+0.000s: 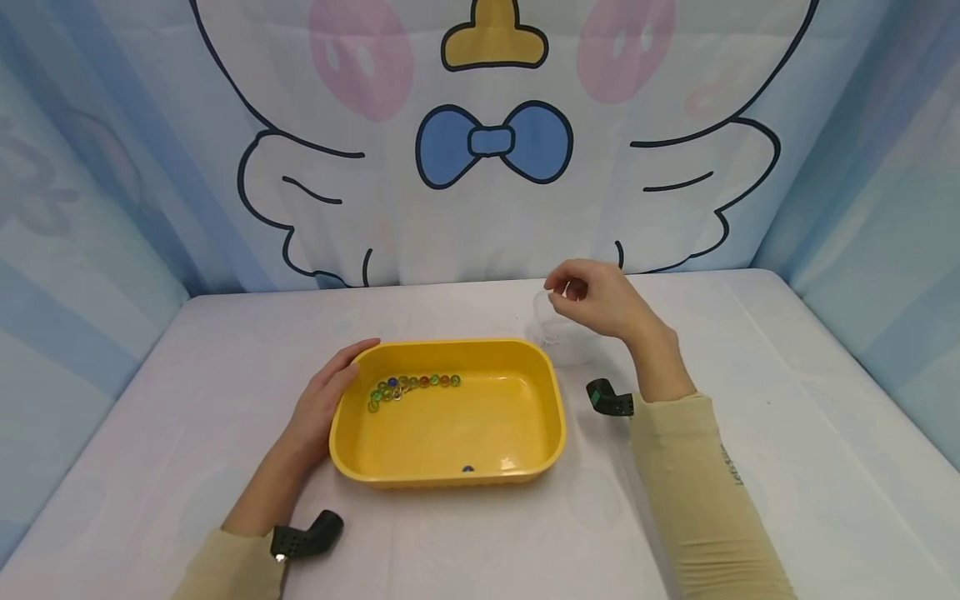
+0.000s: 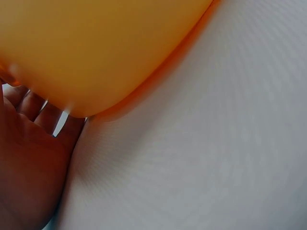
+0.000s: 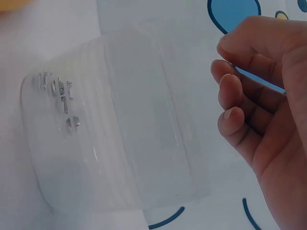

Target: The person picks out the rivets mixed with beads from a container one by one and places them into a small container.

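Left hand point(image 1: 322, 406) touching yellow tray point(image 1: 450, 437); clear container point(image 3: 148, 124) near right hand point(image 1: 598, 300).

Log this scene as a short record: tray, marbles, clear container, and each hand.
Yellow tray: on a white tabletop
Marble group: mixed colours, tray's far left part
Lone marble: dark blue, tray's near side
Clear container: by the tray's far right corner; small shiny pieces show through
Left hand: touches the tray's left end
Right hand: near the container, nothing visibly held
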{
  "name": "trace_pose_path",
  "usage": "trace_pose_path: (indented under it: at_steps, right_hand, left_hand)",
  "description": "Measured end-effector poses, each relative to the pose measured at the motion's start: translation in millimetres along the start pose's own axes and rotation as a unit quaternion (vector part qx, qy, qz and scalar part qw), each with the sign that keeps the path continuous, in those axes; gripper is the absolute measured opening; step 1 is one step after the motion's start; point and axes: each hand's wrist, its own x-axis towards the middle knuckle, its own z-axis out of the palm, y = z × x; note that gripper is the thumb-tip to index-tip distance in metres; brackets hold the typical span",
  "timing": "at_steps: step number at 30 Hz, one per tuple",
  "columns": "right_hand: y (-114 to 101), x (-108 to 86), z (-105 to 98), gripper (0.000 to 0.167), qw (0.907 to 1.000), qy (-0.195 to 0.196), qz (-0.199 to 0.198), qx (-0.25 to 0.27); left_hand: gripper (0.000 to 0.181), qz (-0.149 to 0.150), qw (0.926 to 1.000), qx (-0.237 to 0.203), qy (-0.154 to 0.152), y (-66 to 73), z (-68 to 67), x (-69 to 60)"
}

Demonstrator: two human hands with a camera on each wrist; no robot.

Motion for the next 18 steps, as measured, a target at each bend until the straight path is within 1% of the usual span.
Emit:
trace_pose_path:
  at_steps: [6, 13, 18]
  right_hand:
    - [-5.0, 0.4, 0.6, 0.01, 0.9996, 0.017, -0.018, 0.016]
    - [-11.9, 1.2, 2.0, 0.009, 0.9963, 0.035, -0.067, 0.042]
    - [-16.6, 3.0, 5.0, 0.009, 0.9941, 0.034, -0.086, 0.056]
  left_hand:
    - [0.047, 0.004, 1.0, 0.0, -0.001, -1.0, -0.2, 0.9]
    - [0.048, 0.003, 1.0, 0.009, 0.002, -1.3, -0.3, 0.9]
    - [0.048, 0.0, 0.9999, 0.014, 0.005, -0.9, -0.2, 0.9]
